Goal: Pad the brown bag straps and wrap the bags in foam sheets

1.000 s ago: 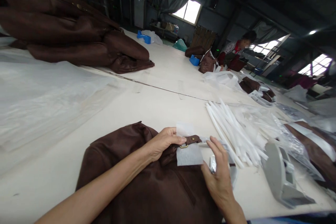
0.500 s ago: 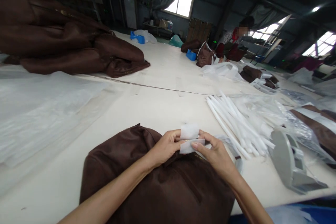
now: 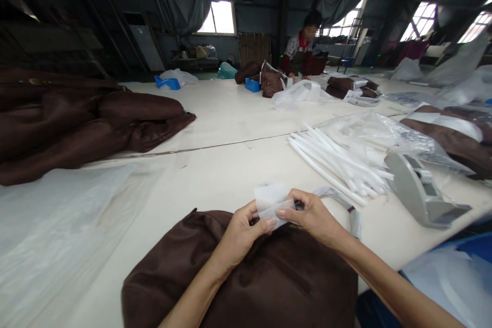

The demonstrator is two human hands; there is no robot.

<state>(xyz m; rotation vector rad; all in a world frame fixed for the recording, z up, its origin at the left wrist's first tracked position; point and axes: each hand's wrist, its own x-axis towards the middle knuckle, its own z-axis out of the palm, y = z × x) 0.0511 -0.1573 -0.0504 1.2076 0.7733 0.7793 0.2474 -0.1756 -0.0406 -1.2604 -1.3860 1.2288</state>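
A dark brown bag (image 3: 295, 266) lies on the white table at the front. Over its top edge, my left hand (image 3: 244, 228) pinches the left side of a thin white sheet (image 3: 272, 200), its thumb on the lower folded part. My right hand (image 3: 309, 215) grips the same sheet's right side between thumb and fingers. What lies beneath the sheet is hidden. Beside my right hand, a strap in pale wrapping (image 3: 344, 200) curves over the table.
White rods (image 3: 338, 164) and a grey tape dispenser (image 3: 423, 189) lie to the right. Brown bags (image 3: 77, 118) are piled at left behind clear plastic sheets (image 3: 57, 230). A person (image 3: 302, 48) is across the table (image 3: 215, 164). Blue container (image 3: 472, 251) at lower right.
The view has turned to the right and levelled. My left thumb has come onto the sheet's lower part, and more of the sheet shows between my hands.
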